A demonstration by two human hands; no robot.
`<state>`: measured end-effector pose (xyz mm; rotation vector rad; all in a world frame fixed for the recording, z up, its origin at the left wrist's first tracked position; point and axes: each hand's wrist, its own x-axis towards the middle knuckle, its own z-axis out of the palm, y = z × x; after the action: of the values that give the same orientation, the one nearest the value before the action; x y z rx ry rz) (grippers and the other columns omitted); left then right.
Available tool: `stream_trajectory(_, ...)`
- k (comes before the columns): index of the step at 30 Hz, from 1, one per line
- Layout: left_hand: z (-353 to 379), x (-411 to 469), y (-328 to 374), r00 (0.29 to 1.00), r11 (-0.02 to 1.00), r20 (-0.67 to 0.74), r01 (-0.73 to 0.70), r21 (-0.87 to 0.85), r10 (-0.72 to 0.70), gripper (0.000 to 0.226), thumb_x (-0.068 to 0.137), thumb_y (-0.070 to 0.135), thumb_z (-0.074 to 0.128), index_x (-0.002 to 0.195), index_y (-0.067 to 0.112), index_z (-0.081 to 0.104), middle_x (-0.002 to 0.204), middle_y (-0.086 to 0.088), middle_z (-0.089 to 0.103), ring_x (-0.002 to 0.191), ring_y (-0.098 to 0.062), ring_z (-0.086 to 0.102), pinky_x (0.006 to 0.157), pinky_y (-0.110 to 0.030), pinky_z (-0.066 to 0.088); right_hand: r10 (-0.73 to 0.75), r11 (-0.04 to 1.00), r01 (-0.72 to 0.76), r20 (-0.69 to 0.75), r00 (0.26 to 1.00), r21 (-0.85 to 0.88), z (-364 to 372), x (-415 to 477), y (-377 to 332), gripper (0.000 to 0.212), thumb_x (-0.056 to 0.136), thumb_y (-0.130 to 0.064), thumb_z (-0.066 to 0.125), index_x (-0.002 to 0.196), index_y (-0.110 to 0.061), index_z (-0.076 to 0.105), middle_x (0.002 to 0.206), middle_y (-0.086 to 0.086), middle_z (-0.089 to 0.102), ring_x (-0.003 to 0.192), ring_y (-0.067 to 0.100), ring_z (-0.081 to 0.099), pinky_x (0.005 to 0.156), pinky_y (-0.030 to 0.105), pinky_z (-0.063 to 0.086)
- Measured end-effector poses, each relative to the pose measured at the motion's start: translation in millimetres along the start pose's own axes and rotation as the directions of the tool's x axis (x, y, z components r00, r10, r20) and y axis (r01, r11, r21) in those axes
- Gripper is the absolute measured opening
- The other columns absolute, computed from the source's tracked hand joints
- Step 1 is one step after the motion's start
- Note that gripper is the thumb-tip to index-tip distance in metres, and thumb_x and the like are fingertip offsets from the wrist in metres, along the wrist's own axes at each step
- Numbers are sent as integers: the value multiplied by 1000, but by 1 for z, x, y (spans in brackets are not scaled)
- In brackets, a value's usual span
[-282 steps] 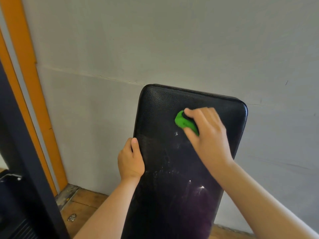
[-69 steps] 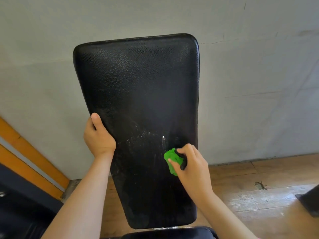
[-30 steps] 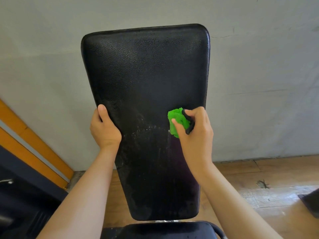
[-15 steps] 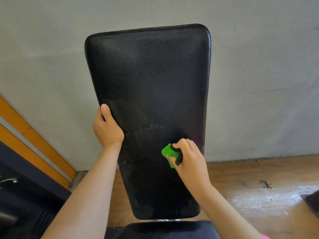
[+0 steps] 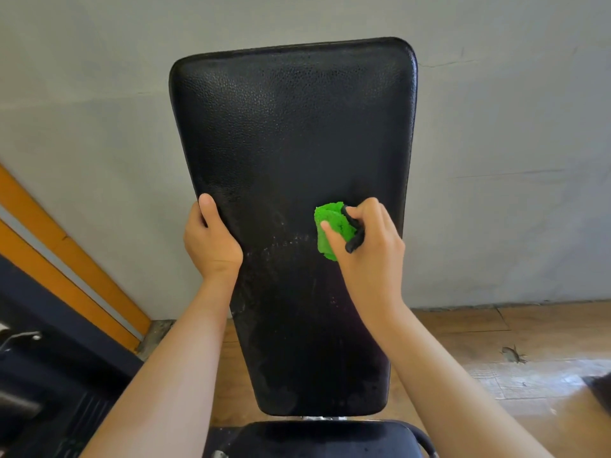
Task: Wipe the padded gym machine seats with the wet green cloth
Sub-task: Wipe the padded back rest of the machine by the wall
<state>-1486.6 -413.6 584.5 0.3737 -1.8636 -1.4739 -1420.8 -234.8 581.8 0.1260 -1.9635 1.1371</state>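
Head view: your right hand (image 5: 370, 252) has its fingers curled round the bunched green cloth (image 5: 332, 226) and presses it on the black backrest pad (image 5: 291, 133). The cloth sticks out left of your knuckles, with your thumb tip lying across it. A black loop (image 5: 355, 234) sits between the cloth and your index finger. Your left hand (image 5: 211, 246) grips the pad's left edge, thumb up on the front face, other fingers wrapped behind and hidden. White specks and wet streaks show between your thumbs and below them. The seat pad (image 5: 324, 438) lies under your wrists. Grey wall (image 5: 496, 127) behind, wooden floor (image 5: 529, 375) right of your right forearm.
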Motion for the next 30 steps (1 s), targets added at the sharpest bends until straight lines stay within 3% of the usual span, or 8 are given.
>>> stream_trajectory(6, -1, -1, -1, 1000, 1000, 12, -17, 14, 17, 42, 102, 44, 28, 64, 29, 38, 66, 7, 42, 63, -8, 41, 62, -24, 36, -60, 993, 83, 235, 970, -86, 11, -35, 6, 35, 73, -12, 84, 96, -9, 58, 93, 4, 62, 83, 17, 61, 63, 32, 58)
stream_trajectory(12, -2, 1, -3, 999, 999, 25, -49, 13, 49, 41, 102, 43, 28, 68, 23, 41, 66, 8, 42, 62, -8, 42, 60, -22, 35, 64, 995, -35, 333, 941, -93, 10, -49, 9, 30, 79, -23, 80, 100, -13, 60, 96, -1, 65, 89, 17, 63, 70, 33, 58)
stream_trajectory(15, -2, 1, -2, 999, 999, 23, -46, 17, 45, 41, 103, 41, 28, 66, 25, 39, 66, 7, 41, 62, -8, 41, 59, -22, 34, 28, 995, 1, 285, 958, -101, 4, -37, 4, 33, 75, -21, 83, 100, -12, 64, 96, 0, 68, 90, 17, 65, 70, 27, 57)
stream_trajectory(24, 0, 4, -7, 1000, 1000, 28, -12, 0, 12, 40, 102, 46, 30, 76, 20, 47, 69, 8, 47, 65, -8, 47, 62, -22, 39, 44, 998, -43, -32, 999, 36, -2, 22, -19, 31, 80, -29, 79, 98, -11, 61, 97, -2, 66, 87, 11, 61, 71, 18, 51)
stream_trajectory(30, 1, 2, -3, 1000, 1000, 19, -9, 15, 9, 41, 103, 42, 31, 65, 28, 38, 65, 9, 40, 61, -7, 41, 59, -18, 35, -50, 997, 53, 58, 997, -53, 13, -11, -13, 31, 76, -20, 83, 97, -8, 64, 91, 1, 64, 84, 14, 60, 67, 26, 52)
